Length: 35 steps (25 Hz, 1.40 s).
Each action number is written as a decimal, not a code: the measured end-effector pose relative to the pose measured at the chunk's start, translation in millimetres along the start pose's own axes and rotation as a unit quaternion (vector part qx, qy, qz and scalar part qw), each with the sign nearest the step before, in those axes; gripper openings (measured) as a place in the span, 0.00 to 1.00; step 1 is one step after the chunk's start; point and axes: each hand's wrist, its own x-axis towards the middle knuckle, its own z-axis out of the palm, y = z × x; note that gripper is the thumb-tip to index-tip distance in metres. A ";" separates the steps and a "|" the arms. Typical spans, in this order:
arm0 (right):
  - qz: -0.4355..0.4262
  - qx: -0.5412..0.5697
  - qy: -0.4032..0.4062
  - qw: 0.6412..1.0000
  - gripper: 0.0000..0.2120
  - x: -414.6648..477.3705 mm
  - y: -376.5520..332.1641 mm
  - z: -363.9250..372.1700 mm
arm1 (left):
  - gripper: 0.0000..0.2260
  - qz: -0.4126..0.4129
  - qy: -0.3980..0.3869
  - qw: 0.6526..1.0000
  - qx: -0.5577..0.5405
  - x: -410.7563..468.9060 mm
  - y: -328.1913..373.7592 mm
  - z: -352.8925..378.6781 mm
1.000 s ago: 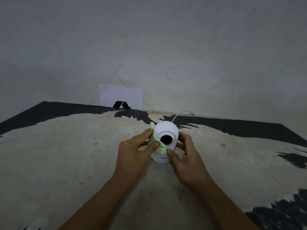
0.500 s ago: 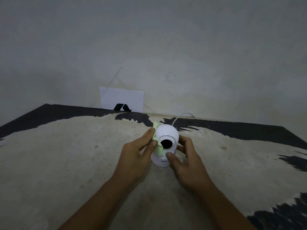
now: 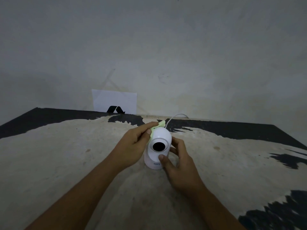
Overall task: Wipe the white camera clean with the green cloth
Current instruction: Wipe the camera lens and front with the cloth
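White camera (image 3: 158,146) stood upright mid-table (image 3: 66,163), lens faced toward viewer. Green cloth (image 3: 157,126) was pinched against camera's upper left by left hand (image 3: 132,146). Camera's base was gripped by right hand (image 3: 179,165), thumb in front. White cable (image 3: 176,116) trailed behind camera; paper sheet (image 3: 114,101) behind-left at wall.

Setting: bare, dim indoor room, type uncertain. Plain grey plaster wall (image 3: 182,47) across upper frame; worn worktop (image 3: 66,155), black coating flaked; white paper sheet (image 3: 114,102) at wall base.
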 end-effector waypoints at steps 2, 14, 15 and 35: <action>0.001 -0.002 0.007 1.000 0.25 -1.3 -0.5 1.9 | 0.14 -0.002 0.001 1.000 0.013 3.9 1.2 -0.6; -0.102 -0.046 0.130 0.985 0.30 -3.1 -19.5 -12.2 | 0.24 0.050 -0.024 0.998 0.002 1.3 22.4 10.1; -0.156 -0.063 0.135 0.976 0.29 -2.6 -27.1 -16.7 | 0.27 0.041 -0.016 0.999 -0.014 0.0 21.0 10.3; -0.116 -0.139 0.087 0.980 0.05 -5.3 -0.8 -1.9 | 0.19 -0.051 0.034 0.998 -0.009 -41.2 -17.4 23.6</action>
